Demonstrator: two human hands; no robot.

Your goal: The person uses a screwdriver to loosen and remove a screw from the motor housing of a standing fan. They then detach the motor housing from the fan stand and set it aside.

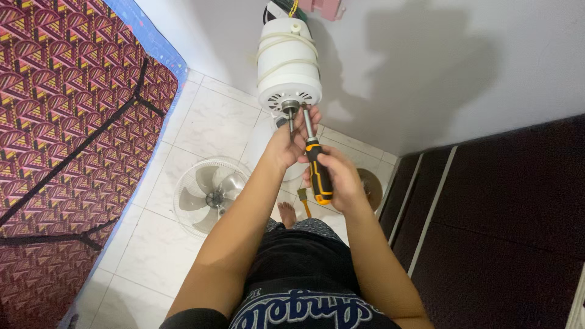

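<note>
Both forearms reach up and forward, converging below the white fan motor (288,64). The left hand (291,141) is raised highest, fingers spread just under the motor's face. The right hand (337,176) sits lower, fingers curled in a closed grip, wrist bent slightly inward.

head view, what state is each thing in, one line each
White cylindrical fan motor housing: bare, blades and guard off, shaft pointing down, cord wrapped around it.
Black and orange handled screwdriver: held upright, tip up at the motor face.
Left hand: raised at the motor shaft.
Right hand: closed around the screwdriver handle.
Round wire fan guard with grey blades: detached, lying flat on the white tiled floor.
</note>
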